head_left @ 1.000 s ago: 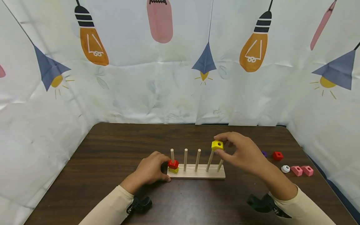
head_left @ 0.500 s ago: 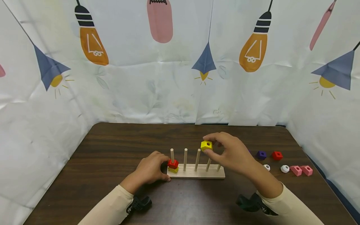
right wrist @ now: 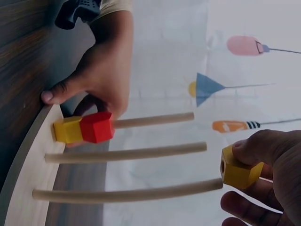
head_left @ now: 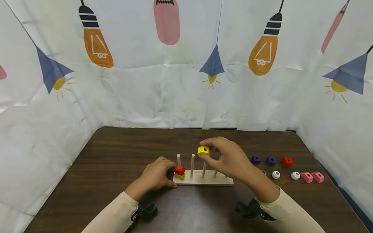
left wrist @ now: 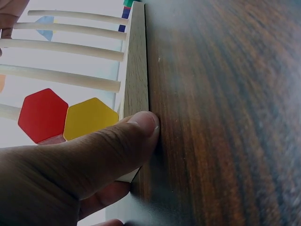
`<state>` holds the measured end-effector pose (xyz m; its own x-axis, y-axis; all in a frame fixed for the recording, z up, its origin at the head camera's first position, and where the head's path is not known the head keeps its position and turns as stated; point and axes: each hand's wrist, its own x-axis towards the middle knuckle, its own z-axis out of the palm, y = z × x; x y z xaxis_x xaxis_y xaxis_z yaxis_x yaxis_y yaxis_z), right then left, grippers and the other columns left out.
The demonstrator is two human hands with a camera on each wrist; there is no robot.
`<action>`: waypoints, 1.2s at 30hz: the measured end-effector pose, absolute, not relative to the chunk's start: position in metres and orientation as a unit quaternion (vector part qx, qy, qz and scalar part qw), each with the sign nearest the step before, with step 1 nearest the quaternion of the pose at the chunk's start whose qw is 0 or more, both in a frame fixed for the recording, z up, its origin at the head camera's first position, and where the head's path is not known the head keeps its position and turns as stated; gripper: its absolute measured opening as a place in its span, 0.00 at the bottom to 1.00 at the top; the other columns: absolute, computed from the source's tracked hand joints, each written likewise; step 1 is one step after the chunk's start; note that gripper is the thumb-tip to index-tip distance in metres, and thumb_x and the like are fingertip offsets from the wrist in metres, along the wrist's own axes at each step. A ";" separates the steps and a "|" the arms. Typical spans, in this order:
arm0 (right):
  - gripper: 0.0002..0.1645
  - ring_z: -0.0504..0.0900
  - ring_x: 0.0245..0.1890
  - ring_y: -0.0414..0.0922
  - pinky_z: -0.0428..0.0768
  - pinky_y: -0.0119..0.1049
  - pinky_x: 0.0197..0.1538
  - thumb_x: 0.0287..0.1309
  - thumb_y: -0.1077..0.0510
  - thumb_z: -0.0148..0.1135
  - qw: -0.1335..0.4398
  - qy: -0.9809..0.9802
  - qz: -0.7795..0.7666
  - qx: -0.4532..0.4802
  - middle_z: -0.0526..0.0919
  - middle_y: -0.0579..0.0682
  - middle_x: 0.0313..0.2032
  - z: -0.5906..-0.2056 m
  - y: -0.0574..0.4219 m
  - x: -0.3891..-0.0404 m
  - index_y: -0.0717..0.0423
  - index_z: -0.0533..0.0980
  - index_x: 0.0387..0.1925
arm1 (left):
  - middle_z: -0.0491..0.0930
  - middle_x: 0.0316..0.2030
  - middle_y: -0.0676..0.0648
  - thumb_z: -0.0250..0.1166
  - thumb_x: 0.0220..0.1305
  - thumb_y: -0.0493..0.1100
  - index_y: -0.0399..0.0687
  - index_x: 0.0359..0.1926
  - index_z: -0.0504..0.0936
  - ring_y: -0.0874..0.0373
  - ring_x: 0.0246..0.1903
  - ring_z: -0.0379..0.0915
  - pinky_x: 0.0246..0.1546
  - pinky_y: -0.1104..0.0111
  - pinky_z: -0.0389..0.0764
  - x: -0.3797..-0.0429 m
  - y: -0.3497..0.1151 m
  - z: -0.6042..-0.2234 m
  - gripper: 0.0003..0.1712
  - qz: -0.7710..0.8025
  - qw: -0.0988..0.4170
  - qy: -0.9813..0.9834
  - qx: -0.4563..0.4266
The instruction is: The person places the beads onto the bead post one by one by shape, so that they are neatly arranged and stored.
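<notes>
1. White cloth (head_left: 131,97), creased and printed with lamps, hangs behind a dark wood-grain counter (head_left: 131,142).
2. Held aloft, the yellow block (head_left: 203,150) is at the tip of the third peg (head_left: 204,170) from the left, its hole facing the peg; whether they touch, I cannot tell.
3. Right hand (head_left: 228,158): thumb and fingers pinch the block, parted only by its width.
4. Left hand (head_left: 158,174): grips the left end of the wooden stand (head_left: 204,182), thumb at the front edge.
5. The block is probably light, stiff and hardly fragile; smooth paint might slip slightly. Opposite side faces look the best hold, leaving the hole unobstructed.
6. Pale, grained wood forms the stand, with slender round pegs; a hexagonal red block (head_left: 179,170) sits on a lower yellow block (head_left: 180,176), both around the leftmost peg.
</notes>
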<state>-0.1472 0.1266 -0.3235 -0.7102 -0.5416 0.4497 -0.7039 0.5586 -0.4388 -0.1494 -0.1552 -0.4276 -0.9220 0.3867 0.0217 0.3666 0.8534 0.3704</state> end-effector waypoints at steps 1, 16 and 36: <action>0.24 0.81 0.43 0.40 0.82 0.40 0.44 0.57 0.57 0.77 0.130 -0.874 0.305 0.356 0.83 0.43 0.46 -0.324 0.125 -0.147 0.53 0.81 0.55 | 0.84 0.47 0.55 0.87 0.38 0.54 0.60 0.47 0.87 0.54 0.53 0.74 0.40 0.48 0.80 -0.150 -0.155 -0.427 0.31 0.187 0.027 0.962 0.197; 0.23 0.79 0.43 0.38 0.80 0.36 0.44 0.59 0.55 0.76 0.112 -0.873 0.306 0.363 0.83 0.41 0.47 -0.322 0.093 -0.150 0.50 0.81 0.56 | 0.83 0.44 0.56 0.88 0.38 0.53 0.61 0.45 0.87 0.54 0.50 0.74 0.39 0.49 0.80 -0.152 -0.156 -0.428 0.30 0.192 0.026 0.960 0.201; 0.23 0.80 0.42 0.40 0.80 0.36 0.46 0.62 0.56 0.73 0.069 -0.859 0.364 0.353 0.84 0.42 0.47 -0.331 0.064 -0.150 0.52 0.80 0.58 | 0.83 0.45 0.58 0.87 0.38 0.55 0.62 0.46 0.87 0.55 0.51 0.73 0.40 0.50 0.81 -0.152 -0.157 -0.429 0.30 0.197 0.032 0.959 0.199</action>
